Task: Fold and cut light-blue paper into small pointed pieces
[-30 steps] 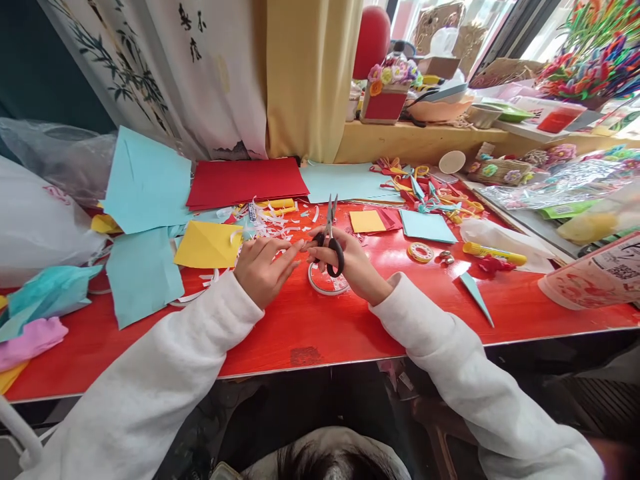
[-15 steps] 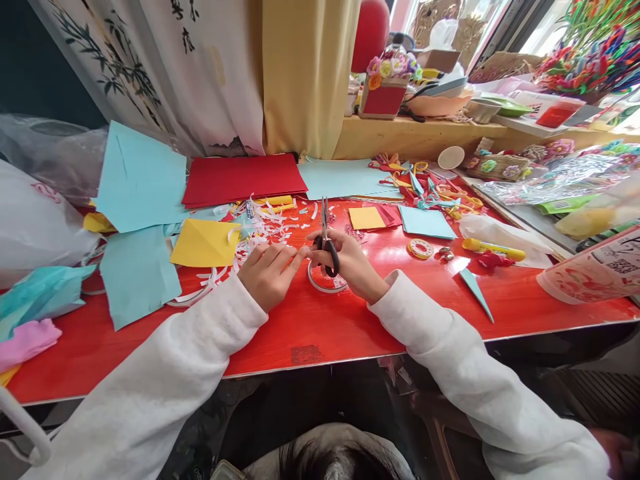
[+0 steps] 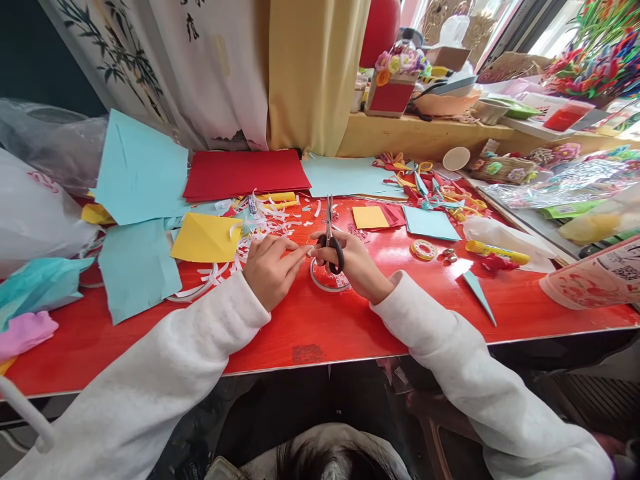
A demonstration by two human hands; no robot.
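holding scissors (image 3: 329,219) in the right hand (image 3: 357,263), blades pointing away from the body and nearly together; fingers curled round the black handles, probably for control close to the fingertips. left hand (image 3: 273,270) has fingers mostly extended, tips drawn in and meeting the right fingertips beside the handles, likely to steady something small. can't tell if it pinches anything, too tiny to make out. scissors are raised over the red desk (image 3: 310,327), near its middle, with a clear round ring (image 3: 320,285) lying below the hands.

white paper scraps (image 3: 257,233) are scattered beyond the left hand, near the yellow square (image 3: 205,239). red sheets (image 3: 245,175) and long blue sheets (image 3: 345,177) lie at the back, presumably to free the front for handwork. small blue squares (image 3: 431,223) sit neatly stacked to the right, probably for easy picking.

writing: dark brushed characters (image 3: 193,30) on the pale curtain, cut off at top, not read. pink cup (image 3: 595,277) has red print and a black code square, brand not legible. white bag (image 3: 40,213) has a reddish mark, unreadable. yellow tube (image 3: 497,252) carries no legible label.
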